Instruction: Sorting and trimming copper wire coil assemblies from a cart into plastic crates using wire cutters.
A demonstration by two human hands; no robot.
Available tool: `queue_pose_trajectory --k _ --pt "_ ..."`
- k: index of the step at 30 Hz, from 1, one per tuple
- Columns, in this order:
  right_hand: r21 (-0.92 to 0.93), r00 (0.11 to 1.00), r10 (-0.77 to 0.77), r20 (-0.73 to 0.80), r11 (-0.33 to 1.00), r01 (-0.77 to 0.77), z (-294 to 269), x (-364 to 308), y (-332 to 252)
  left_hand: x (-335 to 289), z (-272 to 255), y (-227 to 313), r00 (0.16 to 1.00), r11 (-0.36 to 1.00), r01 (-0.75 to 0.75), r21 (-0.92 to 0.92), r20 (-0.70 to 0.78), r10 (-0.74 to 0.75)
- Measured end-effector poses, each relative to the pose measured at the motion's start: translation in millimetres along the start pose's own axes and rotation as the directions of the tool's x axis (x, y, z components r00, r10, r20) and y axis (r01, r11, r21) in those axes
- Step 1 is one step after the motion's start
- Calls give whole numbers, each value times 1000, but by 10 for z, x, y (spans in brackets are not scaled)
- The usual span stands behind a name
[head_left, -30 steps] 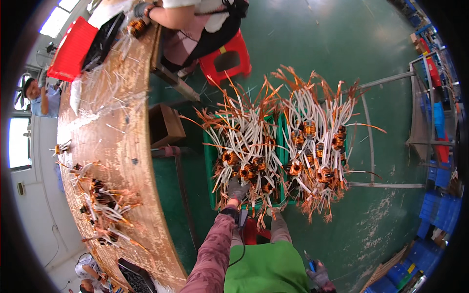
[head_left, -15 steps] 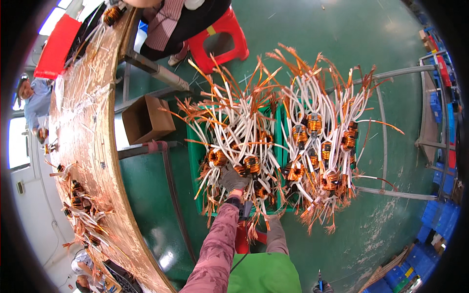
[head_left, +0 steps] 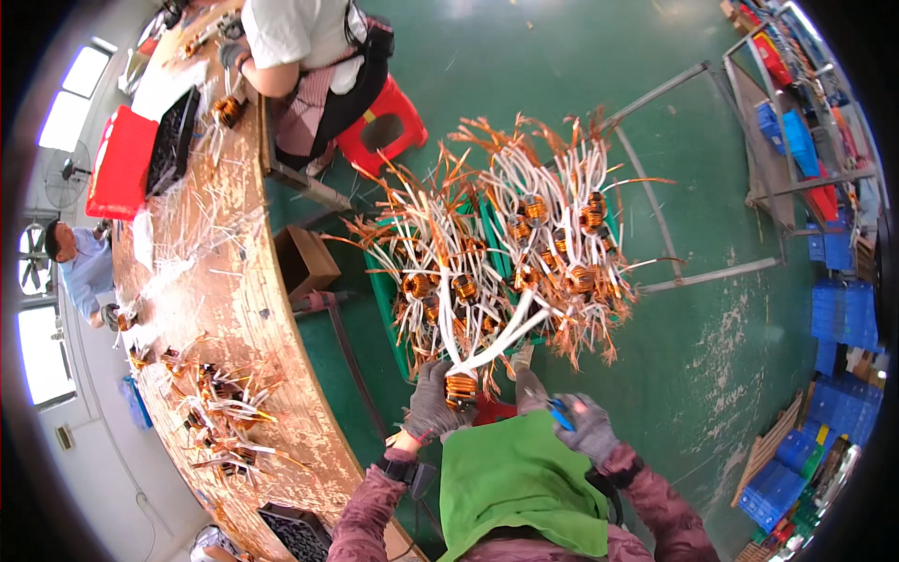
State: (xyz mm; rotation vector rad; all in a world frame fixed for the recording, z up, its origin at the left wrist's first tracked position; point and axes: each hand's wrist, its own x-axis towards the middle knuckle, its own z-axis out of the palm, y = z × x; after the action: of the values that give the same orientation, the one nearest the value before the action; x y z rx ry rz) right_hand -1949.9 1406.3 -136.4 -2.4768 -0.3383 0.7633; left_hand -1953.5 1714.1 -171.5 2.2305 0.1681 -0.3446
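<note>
left hand [head_left: 429, 401] gripped a copper coil [head_left: 461, 390] just beyond the green apron [head_left: 515, 478]; right hand [head_left: 590, 433] held a blue tool [head_left: 561, 414] at its right.

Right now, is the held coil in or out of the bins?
Out: the left hand holds the coil on the near side of the bins.

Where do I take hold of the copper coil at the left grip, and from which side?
Likely best: the copper coil by its compact wound body, coming from the right. The left grip is against its left side, and long white leads fan out from its far end, leaving the right flank most open.
</note>
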Motion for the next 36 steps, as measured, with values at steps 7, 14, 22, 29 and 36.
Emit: queue_pose_trajectory --k 7,14,22,29,36 --pt "52 994 -113 -4 992 113 -371 -41 -1196 -756 -543 813 954 964 -134 228 -234 188" --pt "-85 995 -70 77 993 76 -486 -213 -1633 -1099 -751 932 908 948 -137 289 -346 236" --pt "-296 986 -79 148 948 120 -647 -264 -1915 -1219 -791 986 897 915 -149 375 -337 285" --pt "-76 960 -276 35 958 278 -508 -101 -1489 -1149 -841 1111 865 915 -244 322 -354 356" --pt "154 877 -234 -420 934 323 -1195 -109 -1221 -744 -1504 1031 943 801 -240 -549 -327 59"
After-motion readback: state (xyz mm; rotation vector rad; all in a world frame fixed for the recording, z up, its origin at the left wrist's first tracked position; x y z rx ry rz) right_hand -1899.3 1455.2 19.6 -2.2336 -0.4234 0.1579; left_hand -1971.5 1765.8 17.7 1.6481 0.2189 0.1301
